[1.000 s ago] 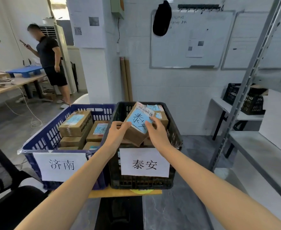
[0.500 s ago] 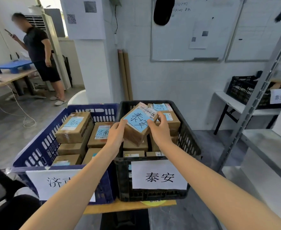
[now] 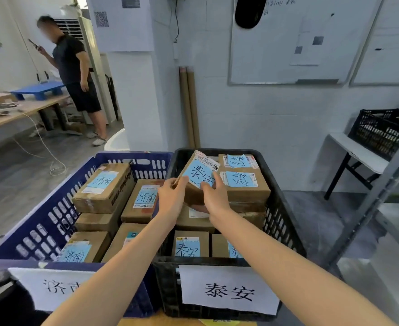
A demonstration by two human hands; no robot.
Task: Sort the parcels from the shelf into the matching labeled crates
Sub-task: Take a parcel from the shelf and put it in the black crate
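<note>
A small cardboard parcel [image 3: 199, 170] with a blue label reading 泰安 tilts over the black crate [image 3: 285, 222]. My left hand [image 3: 171, 198] grips its left edge and my right hand [image 3: 213, 196] grips its lower right side. The black crate carries a white sign 泰安 [image 3: 229, 291] and holds several brown parcels with the same blue label. Beside it on the left, the blue crate [image 3: 43, 229] has a partly hidden white sign 济南 [image 3: 52, 288] and holds several parcels labelled 济南.
A grey metal shelf frame [image 3: 368, 208] rises at the right. Behind it, another black crate [image 3: 379, 135] sits on a white table. Two cardboard tubes [image 3: 189, 107] lean against the wall. A person in black [image 3: 76, 74] stands at the far left by a wooden table.
The view has moved closer and lower over the crates. Both hands have carried the parcel down and further into the black crate, still gripping it.
</note>
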